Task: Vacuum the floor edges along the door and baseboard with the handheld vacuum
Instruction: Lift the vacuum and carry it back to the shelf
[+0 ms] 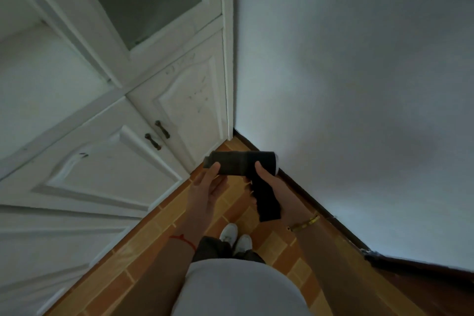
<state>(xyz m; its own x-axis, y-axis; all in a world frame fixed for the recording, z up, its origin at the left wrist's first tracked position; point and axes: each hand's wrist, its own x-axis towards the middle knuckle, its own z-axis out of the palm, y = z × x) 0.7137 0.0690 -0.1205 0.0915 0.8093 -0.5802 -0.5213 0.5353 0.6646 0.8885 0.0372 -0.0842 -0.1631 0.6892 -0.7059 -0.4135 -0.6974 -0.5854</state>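
Handheld vacuum [238,164], black, pistol-shaped, held up in the air at mid-frame, well above the tile floor [164,215], barrel lying across w/ nozzle end pointing to 9 o'clock. Right hand [275,194] is wrapped around the grip, thumb up on the barrel's rear. Left hand [206,191] is mostly open, palm up, thumb tip touching the underside of the nozzle end, fingers loose and not closed round anything.

Handling, by my guess: rigid plastic shell, light enough for one hand, smooth so could twist if gripped only at the barrel. Best hold = the pistol grip, as now; other hand only steadies the front. Pale end cap at 3 o'clock of the barrel, prob. the motor/filter end, so keep the palm off it.

Around: white cabinet doors [123,159] w/ dark handles [162,129] from 9 to 11 o'clock; white wall at 1–3 o'clock w/ dark baseboard [331,215] running down toward 5. Corner at 12 is tight. Own white shoes [234,237] at 6 stand on the narrow floor strip, prob. in the way. Something dark and broken-looking on the baseboard at 4 o'clock; can't tell what.
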